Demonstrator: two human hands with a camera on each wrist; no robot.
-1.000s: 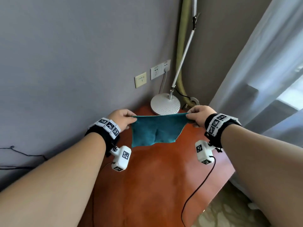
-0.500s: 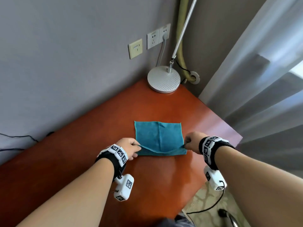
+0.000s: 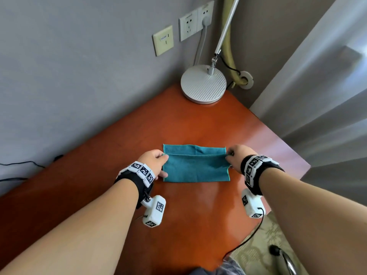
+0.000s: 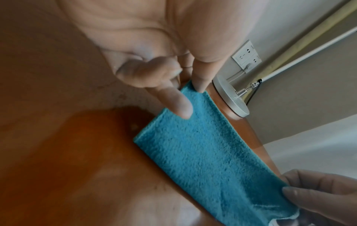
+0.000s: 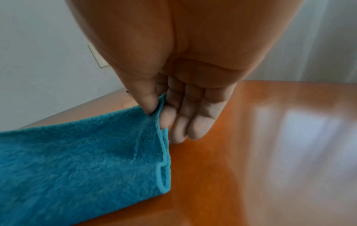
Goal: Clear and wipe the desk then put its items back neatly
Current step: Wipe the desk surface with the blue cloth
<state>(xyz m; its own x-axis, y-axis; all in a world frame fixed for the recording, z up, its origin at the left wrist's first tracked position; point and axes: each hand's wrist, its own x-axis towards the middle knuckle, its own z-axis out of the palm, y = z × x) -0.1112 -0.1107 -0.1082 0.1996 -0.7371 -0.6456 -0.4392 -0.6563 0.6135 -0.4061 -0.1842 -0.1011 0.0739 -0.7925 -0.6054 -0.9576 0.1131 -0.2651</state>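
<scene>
Since half a second ago the near edge of the teal cloth (image 3: 195, 169) has travelled away from me: I've lifted it from the near side and carried it over the far half, so the cloth is now folded almost double, with only a thin strip of the lower layer showing along the far side. My left hand (image 3: 154, 163) is at the cloth's left end, thumb and forefinger pinching the top layer's corner; on the left wrist camera another finger (image 4: 176, 104) lies straight across the cloth just beside that pinch. My right hand (image 3: 237, 156) is at the right end, and the right wrist view shows the thumb (image 5: 147, 104) pressed to the forefinger with the corner clamped between them, the other fingers hanging straight down toward the wood. So both grips are closed on the cloth. It lies flat in the middle of the red-brown bench (image 3: 198, 215), its fold facing the near edge. Over at the far corner of the bench stands the round white lamp base (image 3: 202, 85), well apart from the cloth.
</scene>
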